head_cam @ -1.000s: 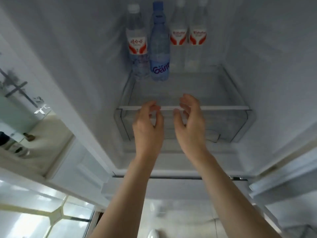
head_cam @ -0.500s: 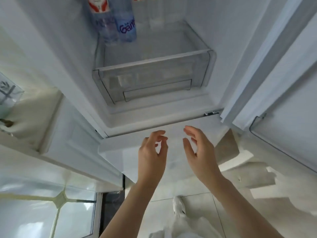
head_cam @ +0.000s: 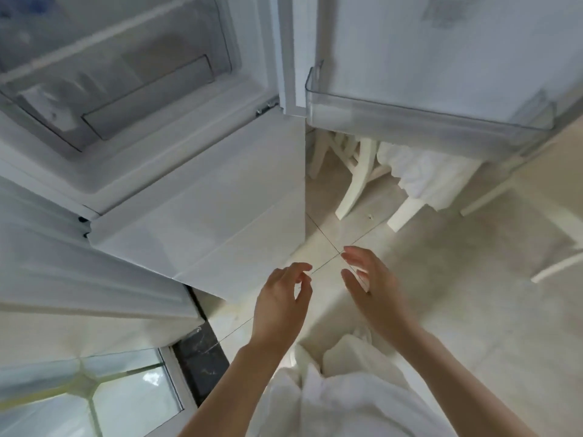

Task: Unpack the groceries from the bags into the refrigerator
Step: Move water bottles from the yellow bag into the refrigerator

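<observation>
1. The refrigerator stands open at upper left; its white lower front panel reaches down toward the hands, and the left hand lies just beside that panel's lower corner without touching it.
2. The left hand hangs over the floor with fingers loosely curled and holds nothing.
3. The right hand is just beside it, palm turned toward the left hand, fingers relaxed and slightly bent, also holding nothing.
4. A clear crisper drawer sits inside the refrigerator, well above both hands; its contents cannot be made out through the blurred front.
5. The open door at upper right carries a clear door shelf; nothing shows in it.
6. Pale chair legs and white cloth stand below the door shelf on the tiled floor.
7. A white garment fills the bottom centre, between the forearms.
</observation>
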